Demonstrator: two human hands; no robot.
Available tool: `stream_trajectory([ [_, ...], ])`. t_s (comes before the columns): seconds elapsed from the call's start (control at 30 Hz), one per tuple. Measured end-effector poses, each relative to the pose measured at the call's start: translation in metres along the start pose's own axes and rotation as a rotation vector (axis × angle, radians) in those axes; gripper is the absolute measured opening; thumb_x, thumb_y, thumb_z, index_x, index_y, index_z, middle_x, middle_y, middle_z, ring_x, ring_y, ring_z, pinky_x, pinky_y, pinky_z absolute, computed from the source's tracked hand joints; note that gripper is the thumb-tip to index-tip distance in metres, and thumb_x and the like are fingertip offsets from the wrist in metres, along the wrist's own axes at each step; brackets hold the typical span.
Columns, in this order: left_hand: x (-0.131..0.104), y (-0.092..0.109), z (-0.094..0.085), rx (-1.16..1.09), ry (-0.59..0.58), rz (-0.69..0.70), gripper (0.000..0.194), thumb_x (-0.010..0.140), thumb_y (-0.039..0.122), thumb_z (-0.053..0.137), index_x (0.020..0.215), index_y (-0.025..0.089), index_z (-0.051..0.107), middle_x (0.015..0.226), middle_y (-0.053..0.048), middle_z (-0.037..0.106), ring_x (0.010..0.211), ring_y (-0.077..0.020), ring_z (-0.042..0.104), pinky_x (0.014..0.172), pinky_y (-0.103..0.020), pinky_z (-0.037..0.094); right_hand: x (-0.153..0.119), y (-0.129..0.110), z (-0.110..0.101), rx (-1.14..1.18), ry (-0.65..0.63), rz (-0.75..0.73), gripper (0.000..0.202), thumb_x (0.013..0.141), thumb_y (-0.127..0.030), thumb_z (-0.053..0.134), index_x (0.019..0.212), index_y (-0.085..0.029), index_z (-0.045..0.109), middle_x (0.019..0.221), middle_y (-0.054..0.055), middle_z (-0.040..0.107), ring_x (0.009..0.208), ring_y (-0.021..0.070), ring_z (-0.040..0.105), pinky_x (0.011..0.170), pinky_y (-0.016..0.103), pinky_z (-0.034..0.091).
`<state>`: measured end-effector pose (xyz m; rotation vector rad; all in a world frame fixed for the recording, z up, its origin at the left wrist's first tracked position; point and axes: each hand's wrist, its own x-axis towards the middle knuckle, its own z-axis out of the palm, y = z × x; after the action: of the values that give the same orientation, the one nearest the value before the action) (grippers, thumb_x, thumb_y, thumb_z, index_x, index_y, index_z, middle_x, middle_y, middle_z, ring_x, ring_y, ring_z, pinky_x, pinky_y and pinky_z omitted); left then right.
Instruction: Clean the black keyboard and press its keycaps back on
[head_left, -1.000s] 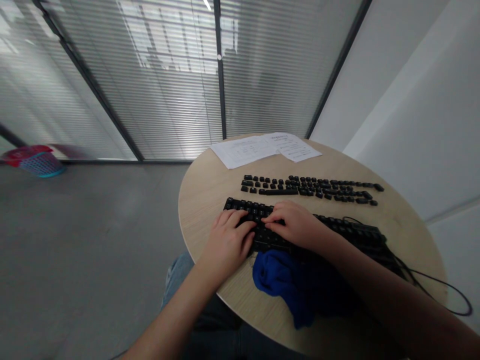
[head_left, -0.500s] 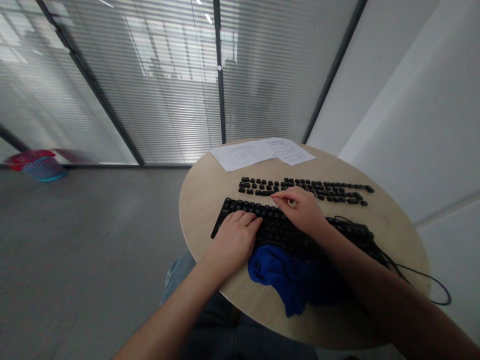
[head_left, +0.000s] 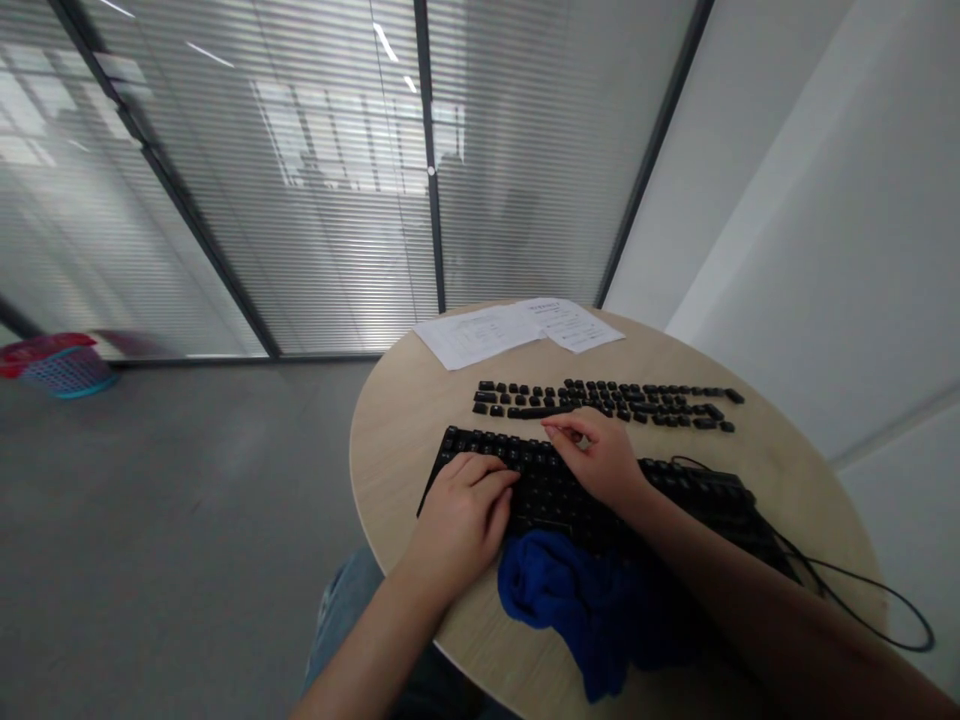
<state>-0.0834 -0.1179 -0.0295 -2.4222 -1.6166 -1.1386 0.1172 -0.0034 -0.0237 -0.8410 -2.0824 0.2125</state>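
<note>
A black keyboard (head_left: 551, 505) lies on the round wooden table, with keycaps on its far rows and a darker, bare-looking area nearer me. My left hand (head_left: 469, 500) rests over its left part, fingers slightly bent and thumb apart. Above the keyboard's far edge, my right hand (head_left: 592, 450) has thumb and index finger pinched together; whatever is between them is too small to make out. Just beyond that hand, loose black keycaps (head_left: 544, 411) lie in rows, including a long one. A crumpled blue cloth (head_left: 551, 590) lies against the keyboard's near side, partly in shadow.
Printed paper sheets (head_left: 487, 335) lie at the table's (head_left: 397, 420) far side. A black cable (head_left: 862, 575) loops off the keyboard's right end. Glass partitions with blinds stand behind, a white wall at right. A red and blue basket (head_left: 67, 370) sits on the floor at far left.
The whole view has shifted, so the table sits lower in the picture. My left fingers are bent slightly more; my right hand keeps its pinch in about the same place.
</note>
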Motion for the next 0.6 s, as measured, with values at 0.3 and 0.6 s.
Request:
stream_trajectory([
  [0.3,-0.004,-0.004,0.0,-0.063,0.013,0.003,0.024,0.095,0.012,0.054,0.106,0.019,0.075,0.105,-0.009,0.072,0.1,-0.0242,0.064,0.092,-0.047,0.057,-0.004,0.004,0.015,0.026,-0.138,0.024,0.015,0.093,-0.023,0.062,0.093,-0.022,0.077,0.088,0.006,0.078,0.081,0.021,0.069,0.079,0.037,0.052],
  [0.6,-0.003,-0.004,0.0,-0.047,0.013,0.037,0.024,0.094,0.01,0.055,0.106,0.019,0.074,0.107,-0.008,0.074,0.102,-0.0248,0.066,0.094,-0.047,0.058,-0.006,0.003,0.019,-0.016,-0.201,0.022,0.013,0.09,-0.022,0.063,0.087,-0.021,0.076,0.077,0.004,0.074,0.075,0.0199,0.066,0.074,0.034,0.05],
])
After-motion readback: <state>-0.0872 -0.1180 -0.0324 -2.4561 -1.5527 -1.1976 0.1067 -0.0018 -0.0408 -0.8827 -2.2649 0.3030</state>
